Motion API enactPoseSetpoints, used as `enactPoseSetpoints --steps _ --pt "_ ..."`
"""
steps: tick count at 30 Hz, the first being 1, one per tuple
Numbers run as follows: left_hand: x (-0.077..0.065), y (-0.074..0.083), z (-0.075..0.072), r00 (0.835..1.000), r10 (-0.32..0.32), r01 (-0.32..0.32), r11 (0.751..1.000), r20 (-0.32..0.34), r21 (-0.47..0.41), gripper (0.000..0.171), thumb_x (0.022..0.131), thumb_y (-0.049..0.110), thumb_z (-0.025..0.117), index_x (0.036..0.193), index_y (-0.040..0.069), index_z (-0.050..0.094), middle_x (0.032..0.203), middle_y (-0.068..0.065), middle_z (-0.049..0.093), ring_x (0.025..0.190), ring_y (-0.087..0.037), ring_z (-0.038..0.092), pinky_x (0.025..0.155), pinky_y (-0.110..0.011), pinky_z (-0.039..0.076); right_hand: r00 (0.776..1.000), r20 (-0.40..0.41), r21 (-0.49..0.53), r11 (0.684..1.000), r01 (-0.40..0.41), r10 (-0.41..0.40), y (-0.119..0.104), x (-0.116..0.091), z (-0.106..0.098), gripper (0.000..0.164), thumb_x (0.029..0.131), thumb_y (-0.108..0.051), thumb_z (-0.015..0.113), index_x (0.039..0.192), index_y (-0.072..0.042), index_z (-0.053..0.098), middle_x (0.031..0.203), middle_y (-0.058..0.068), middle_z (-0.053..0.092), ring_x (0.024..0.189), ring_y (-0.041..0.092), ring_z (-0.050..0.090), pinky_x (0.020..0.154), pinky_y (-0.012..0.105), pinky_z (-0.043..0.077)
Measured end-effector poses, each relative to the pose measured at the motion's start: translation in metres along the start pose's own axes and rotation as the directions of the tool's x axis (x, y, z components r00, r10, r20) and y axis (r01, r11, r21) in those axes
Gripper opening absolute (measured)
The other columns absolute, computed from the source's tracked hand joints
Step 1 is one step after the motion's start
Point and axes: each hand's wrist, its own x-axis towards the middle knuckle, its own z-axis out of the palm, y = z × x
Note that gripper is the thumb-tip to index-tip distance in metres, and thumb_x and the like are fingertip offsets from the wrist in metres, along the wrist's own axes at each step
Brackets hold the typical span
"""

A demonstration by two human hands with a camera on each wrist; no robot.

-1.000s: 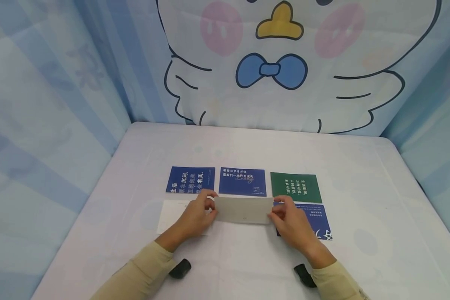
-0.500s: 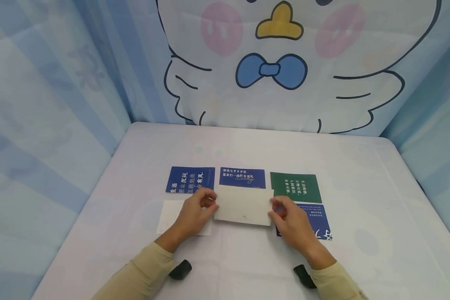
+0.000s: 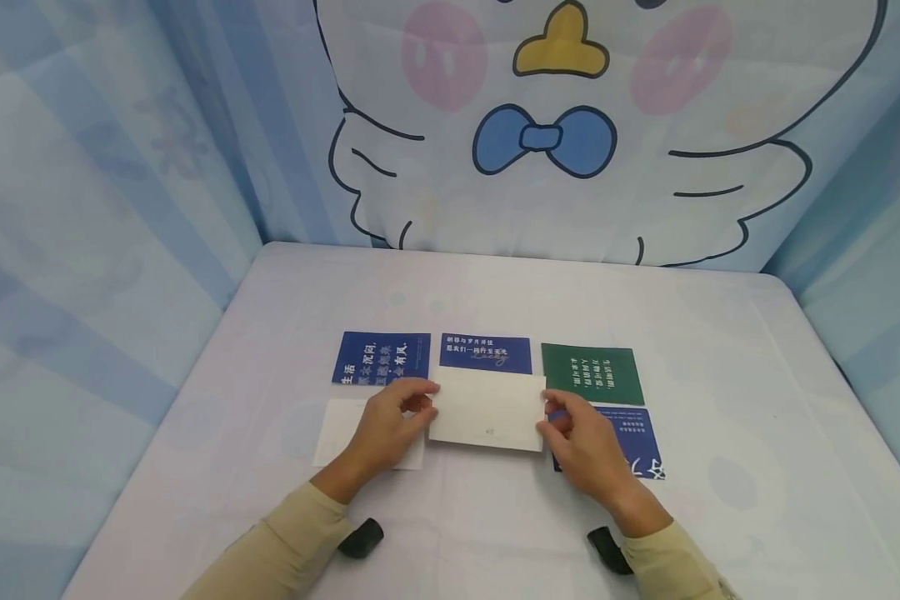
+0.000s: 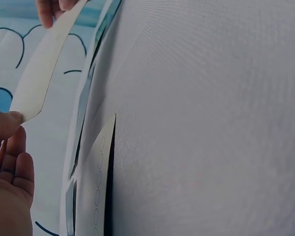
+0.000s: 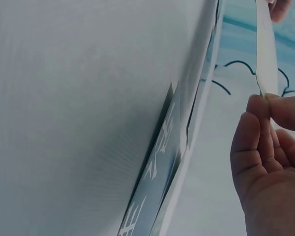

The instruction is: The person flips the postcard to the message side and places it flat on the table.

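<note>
A blank cream-white card (image 3: 487, 410) with a tiny mark near its lower edge is held up between both hands. My left hand (image 3: 392, 427) pinches its left edge between thumb and fingers, and my right hand (image 3: 587, 442) pinches the right edge. In the left wrist view the card (image 4: 44, 69) stands clear above the table, thumb pressed on its near corner. From the right wrist the card (image 5: 266, 54) appears almost edge-on, gripped by thumb and forefinger. Behind it lies a blue card (image 3: 486, 352), its lower part hidden.
Around the hands lie another blue card (image 3: 381, 358), a green card (image 3: 592, 375), a white card (image 3: 337, 433) under the left hand and a blue card (image 3: 633, 429) beside the right. Two small black objects (image 3: 362, 538) sit by the sleeves. A printed curtain (image 3: 540, 208) borders the table's back.
The held card has tipped so its blank face shows fuller, its top edge now covering more of the blue card behind. Both hands stay nearly in place.
</note>
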Motion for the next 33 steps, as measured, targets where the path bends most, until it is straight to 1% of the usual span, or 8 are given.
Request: enactPoseSetpoints --steps 4,9,16,20,27,30,33 --pt "0.0006 -0.0001 0.0006 1.000 -0.007 0.007 1.000 0.012 0.025 0.029 0.089 0.001 0.072 0.118 0.003 0.071 0.107 -0.007 0.067 0.094 -0.021 0.063 0.087 -0.037 0.055 1.000 0.008 -0.023 1.000 -0.001 0.001 -0.0010 0.0001 -0.0017 0.042 0.092 -0.003 0.069 0.132 0.004 0.058 0.108 0.010 0.063 0.081 0.017 0.059 0.066 0.026 0.053" --pt "0.0010 0.0002 0.0009 1.000 -0.003 0.002 0.998 0.020 0.056 0.031 0.088 0.001 0.072 0.119 0.003 0.071 0.107 -0.007 0.066 0.095 -0.022 0.063 0.086 -0.038 0.055 1.000 0.030 -0.028 1.000 -0.006 0.007 -0.0009 0.0004 -0.0026 0.045 0.091 -0.004 0.070 0.133 0.004 0.057 0.107 0.009 0.062 0.079 0.017 0.058 0.064 0.026 0.052" --pt "0.0001 -0.0007 0.0018 0.999 0.013 -0.017 0.996 0.048 0.084 0.033 0.086 -0.001 0.075 0.118 0.002 0.071 0.105 -0.006 0.066 0.093 -0.021 0.062 0.084 -0.035 0.055 0.998 0.066 -0.033 0.999 -0.016 0.018 0.0011 0.0010 -0.0034 0.048 0.091 -0.005 0.070 0.136 0.005 0.056 0.109 0.009 0.061 0.079 0.016 0.056 0.063 0.025 0.050" --pt "-0.0008 -0.0008 0.0031 0.998 -0.002 -0.005 0.994 0.070 0.108 0.034 0.084 -0.002 0.076 0.118 0.001 0.071 0.102 -0.006 0.065 0.092 -0.020 0.061 0.083 -0.035 0.055 0.994 0.099 -0.029 0.999 -0.037 0.040 0.0015 0.0008 -0.0039 0.051 0.090 -0.006 0.072 0.137 0.004 0.055 0.108 0.009 0.060 0.078 0.016 0.055 0.061 0.025 0.049" --pt "0.0002 -0.0012 0.0055 0.991 -0.051 0.031 0.987 0.124 0.155 0.037 0.084 -0.001 0.076 0.120 -0.001 0.068 0.099 -0.005 0.062 0.090 -0.019 0.058 0.083 -0.035 0.054 0.987 0.137 -0.032 0.997 -0.074 0.077 0.0008 0.0020 -0.0018 0.055 0.088 -0.006 0.075 0.138 0.004 0.054 0.109 0.008 0.059 0.080 0.016 0.055 0.063 0.024 0.050" --pt "0.0003 -0.0011 0.0062 0.986 -0.070 0.042 0.984 0.154 0.174 0.037 0.085 0.000 0.076 0.121 -0.002 0.067 0.098 -0.004 0.061 0.090 -0.019 0.057 0.083 -0.036 0.053 0.983 0.153 -0.036 0.995 -0.094 0.098 0.0004 0.0023 -0.0018 0.055 0.087 -0.006 0.075 0.137 0.004 0.055 0.102 0.007 0.058 0.078 0.016 0.054 0.062 0.025 0.048" --pt "0.0001 -0.0015 0.0067 0.980 -0.074 0.038 0.981 0.187 0.188 0.037 0.085 -0.001 0.076 0.121 -0.003 0.067 0.099 -0.004 0.061 0.090 -0.018 0.057 0.084 -0.036 0.053 0.977 0.176 -0.046 0.993 -0.110 0.116 0.0004 0.0018 -0.0016 0.056 0.086 -0.004 0.076 0.138 0.004 0.055 0.093 0.004 0.057 0.076 0.015 0.053 0.062 0.026 0.047"
